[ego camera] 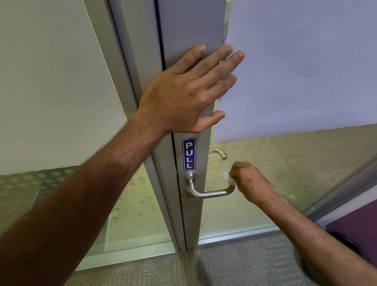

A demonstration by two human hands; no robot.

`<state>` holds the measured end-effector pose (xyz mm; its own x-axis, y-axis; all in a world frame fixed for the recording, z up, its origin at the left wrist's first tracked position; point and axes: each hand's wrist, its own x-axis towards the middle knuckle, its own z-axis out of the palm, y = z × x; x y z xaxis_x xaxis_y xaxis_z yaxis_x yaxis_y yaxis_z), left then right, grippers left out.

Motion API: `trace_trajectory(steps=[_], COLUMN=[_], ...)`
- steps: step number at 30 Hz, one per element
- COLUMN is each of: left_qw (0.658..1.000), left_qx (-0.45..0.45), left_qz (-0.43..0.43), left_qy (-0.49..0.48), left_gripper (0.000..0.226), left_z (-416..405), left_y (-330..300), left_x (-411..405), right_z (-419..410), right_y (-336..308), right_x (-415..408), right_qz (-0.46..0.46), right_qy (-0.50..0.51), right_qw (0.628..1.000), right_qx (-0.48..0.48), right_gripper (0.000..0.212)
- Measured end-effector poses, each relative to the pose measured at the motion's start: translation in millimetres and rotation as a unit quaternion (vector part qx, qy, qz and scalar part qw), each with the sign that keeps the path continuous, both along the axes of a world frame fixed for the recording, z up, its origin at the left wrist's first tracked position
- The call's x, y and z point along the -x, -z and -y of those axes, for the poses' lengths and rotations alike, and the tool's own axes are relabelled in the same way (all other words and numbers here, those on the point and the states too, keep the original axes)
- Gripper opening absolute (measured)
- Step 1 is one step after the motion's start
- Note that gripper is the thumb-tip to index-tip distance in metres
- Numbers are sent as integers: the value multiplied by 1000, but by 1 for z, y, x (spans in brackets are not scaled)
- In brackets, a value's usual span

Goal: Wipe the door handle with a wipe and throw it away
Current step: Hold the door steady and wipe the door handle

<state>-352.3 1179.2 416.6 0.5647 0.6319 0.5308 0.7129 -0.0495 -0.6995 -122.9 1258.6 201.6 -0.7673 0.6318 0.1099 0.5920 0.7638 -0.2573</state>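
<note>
Glass-walled corridor, grey carpet, metal-framed door (198,211) with PULL sign (190,154). Door handle (207,193): steel lever on frame below sign, tip pointing right. Wipe (226,176): small white wad just above lever tip, pinched in right hand (251,180), fingers (237,165) curled tight on it. Left hand (185,94) flat on frame above sign, fingers spread, holding nothing. Judgement: wiping stage, at lever end; how much is wiped, cannot tell. Disposal pending; no bin identifiable.

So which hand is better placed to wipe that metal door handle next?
The right hand. It already pinches the white wipe at the free end of the door handle. The left hand lies flat and spread on the door frame above the PULL sign, holding nothing.
</note>
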Motion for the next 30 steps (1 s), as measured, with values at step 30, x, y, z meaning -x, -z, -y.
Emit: trace_trajectory(steps=[30], left_qw=[988], left_qx=[6], left_qz=[134], left_qy=[76], left_gripper=[52], left_z=[4], left_y=[2], left_x=[-7], right_z=[81], right_y=[15], right_x=[9], right_qz=[-447], right_qy=[121], right_qw=[605], right_qx=[648], right_gripper=[15])
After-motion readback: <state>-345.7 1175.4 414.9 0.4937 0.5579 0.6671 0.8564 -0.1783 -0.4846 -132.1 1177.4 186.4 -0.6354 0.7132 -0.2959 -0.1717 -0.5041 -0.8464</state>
